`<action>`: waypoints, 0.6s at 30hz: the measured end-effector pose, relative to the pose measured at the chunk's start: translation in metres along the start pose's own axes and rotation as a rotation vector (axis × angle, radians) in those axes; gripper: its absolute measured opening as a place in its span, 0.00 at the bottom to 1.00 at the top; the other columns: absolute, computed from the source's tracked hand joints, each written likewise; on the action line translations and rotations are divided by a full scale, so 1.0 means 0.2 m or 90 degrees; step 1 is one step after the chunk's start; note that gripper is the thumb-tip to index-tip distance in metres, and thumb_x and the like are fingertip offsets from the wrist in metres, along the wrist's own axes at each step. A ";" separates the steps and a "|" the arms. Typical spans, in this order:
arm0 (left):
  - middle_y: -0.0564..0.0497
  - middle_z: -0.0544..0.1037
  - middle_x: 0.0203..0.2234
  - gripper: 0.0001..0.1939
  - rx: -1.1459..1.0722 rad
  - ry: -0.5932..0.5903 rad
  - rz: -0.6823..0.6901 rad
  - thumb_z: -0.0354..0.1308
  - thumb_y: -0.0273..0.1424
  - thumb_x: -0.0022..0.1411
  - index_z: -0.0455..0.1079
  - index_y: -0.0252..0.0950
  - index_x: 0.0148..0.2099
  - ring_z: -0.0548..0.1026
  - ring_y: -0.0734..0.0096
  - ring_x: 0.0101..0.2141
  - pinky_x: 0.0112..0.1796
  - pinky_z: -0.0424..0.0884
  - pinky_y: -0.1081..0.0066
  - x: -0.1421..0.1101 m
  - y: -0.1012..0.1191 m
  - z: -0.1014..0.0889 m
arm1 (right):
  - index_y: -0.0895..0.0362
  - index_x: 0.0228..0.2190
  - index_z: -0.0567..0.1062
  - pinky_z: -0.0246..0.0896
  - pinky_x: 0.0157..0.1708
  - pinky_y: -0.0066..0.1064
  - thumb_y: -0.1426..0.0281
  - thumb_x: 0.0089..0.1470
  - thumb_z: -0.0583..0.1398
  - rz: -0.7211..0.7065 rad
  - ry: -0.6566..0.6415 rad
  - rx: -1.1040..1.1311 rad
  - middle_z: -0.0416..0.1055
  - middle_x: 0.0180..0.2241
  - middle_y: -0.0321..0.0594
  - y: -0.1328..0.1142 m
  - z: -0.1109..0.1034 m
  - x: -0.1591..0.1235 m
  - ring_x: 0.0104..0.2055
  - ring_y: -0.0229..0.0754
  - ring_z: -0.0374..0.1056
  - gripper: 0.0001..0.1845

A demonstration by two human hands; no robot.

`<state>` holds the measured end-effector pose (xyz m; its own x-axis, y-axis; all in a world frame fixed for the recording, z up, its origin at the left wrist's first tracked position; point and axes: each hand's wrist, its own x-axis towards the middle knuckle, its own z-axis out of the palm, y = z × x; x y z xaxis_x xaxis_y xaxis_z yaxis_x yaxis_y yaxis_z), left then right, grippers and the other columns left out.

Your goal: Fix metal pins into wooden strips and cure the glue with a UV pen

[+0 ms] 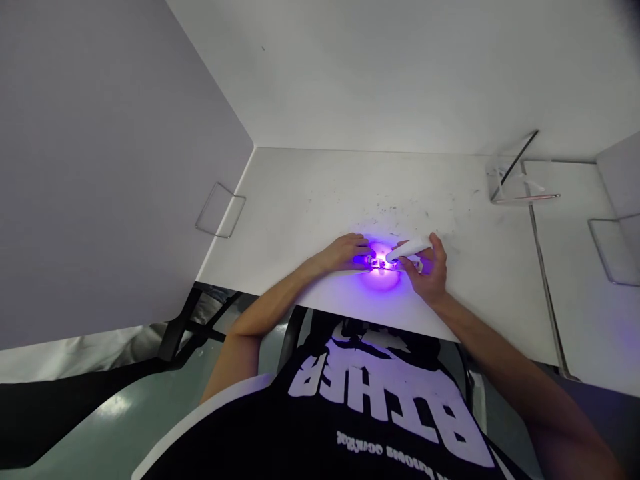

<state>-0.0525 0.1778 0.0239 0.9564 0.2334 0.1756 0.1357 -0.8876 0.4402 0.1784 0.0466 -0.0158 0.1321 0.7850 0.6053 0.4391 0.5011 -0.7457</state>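
Gripping the white lamp (pixel 413 247) between the fingers of the right hand (pixel 431 272), at three o'clock of the small lit piece (pixel 381 263); reaching from nine o'clock with the left hand (pixel 346 252), curled, impossible to tell whether holding.

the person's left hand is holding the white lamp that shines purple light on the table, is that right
Not quite: it is the wrong hand. The head view shows the right hand holding the white lamp; the left hand is across the glow from it. The lamp does shine purple light on the table.
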 end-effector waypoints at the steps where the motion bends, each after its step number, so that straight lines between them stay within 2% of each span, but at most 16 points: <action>1: 0.47 0.80 0.40 0.19 0.000 0.003 0.002 0.55 0.46 0.74 0.79 0.37 0.47 0.72 0.67 0.41 0.43 0.63 0.68 0.00 0.00 0.00 | 0.47 0.70 0.47 0.81 0.47 0.38 0.67 0.60 0.65 -0.006 0.002 0.000 0.76 0.50 0.43 0.00 0.00 0.00 0.49 0.40 0.78 0.46; 6: 0.46 0.81 0.41 0.19 0.008 0.018 0.006 0.54 0.46 0.74 0.79 0.37 0.48 0.72 0.66 0.40 0.41 0.65 0.67 0.01 0.00 0.01 | 0.43 0.70 0.47 0.82 0.46 0.36 0.69 0.60 0.65 -0.026 0.006 -0.002 0.77 0.50 0.41 0.00 0.00 0.01 0.48 0.39 0.78 0.46; 18: 0.48 0.81 0.40 0.19 0.041 0.007 0.009 0.53 0.46 0.75 0.78 0.38 0.45 0.73 0.67 0.40 0.42 0.67 0.67 0.01 0.02 0.00 | 0.45 0.71 0.49 0.82 0.46 0.36 0.71 0.59 0.65 -0.063 0.019 -0.028 0.77 0.49 0.42 -0.04 0.00 0.03 0.48 0.40 0.79 0.47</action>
<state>-0.0509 0.1743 0.0263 0.9556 0.2249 0.1905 0.1393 -0.9142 0.3806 0.1761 0.0480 -0.0063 0.1122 0.7213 0.6835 0.4899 0.5583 -0.6696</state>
